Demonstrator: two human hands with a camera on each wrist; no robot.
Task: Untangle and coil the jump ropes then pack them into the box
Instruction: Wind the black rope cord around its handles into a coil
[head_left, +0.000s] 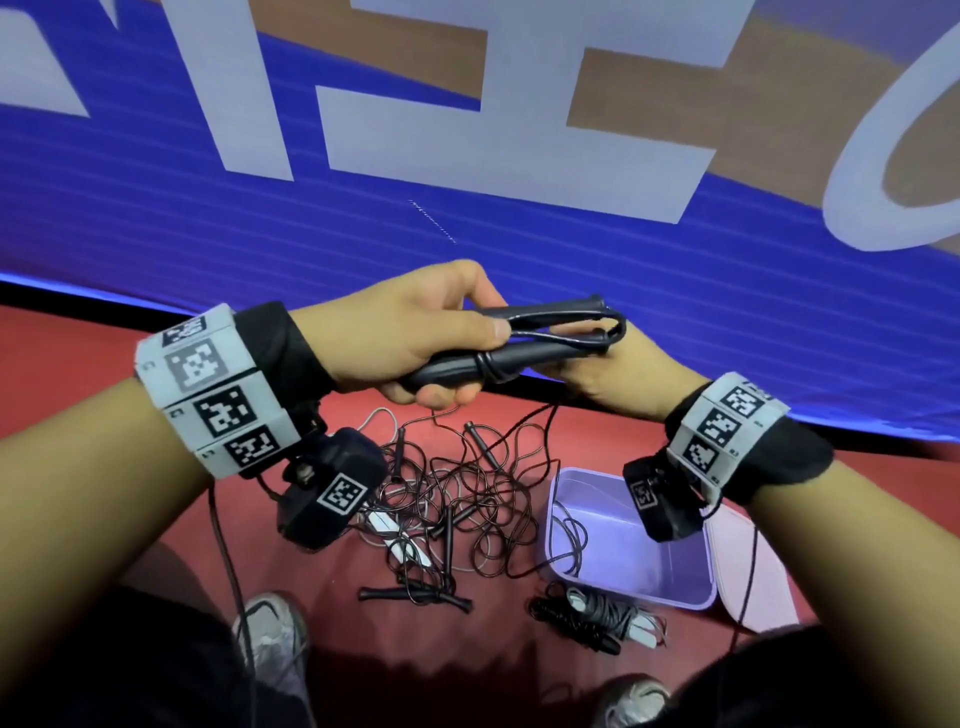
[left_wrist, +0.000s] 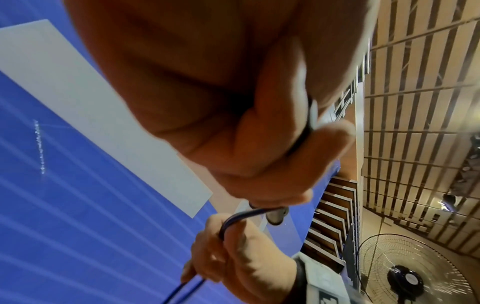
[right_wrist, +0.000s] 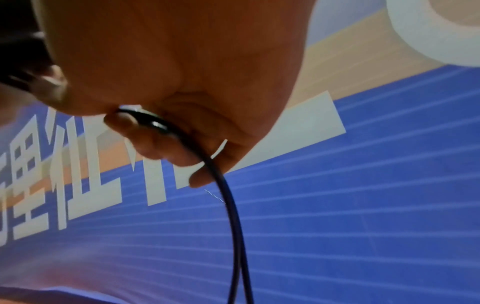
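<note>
My left hand (head_left: 431, 338) grips the two black handles (head_left: 524, 358) of a jump rope held side by side in the air, with a few turns of cord wound round them. My right hand (head_left: 618, 374) holds the cord (right_wrist: 228, 201) near the handles' far ends, curling its fingers round it; two strands hang down from it. Below on the red floor lies a tangle of black and white jump ropes (head_left: 457, 499). A lilac box (head_left: 623, 540) stands open to its right with a loop of black cord inside. A coiled rope bundle (head_left: 592, 618) lies in front of the box.
A pink lid (head_left: 748, 561) lies right of the box. A large blue banner (head_left: 467, 156) with white letters stands behind. My shoes (head_left: 270, 634) are at the bottom. A standing fan (left_wrist: 405, 275) shows in the left wrist view.
</note>
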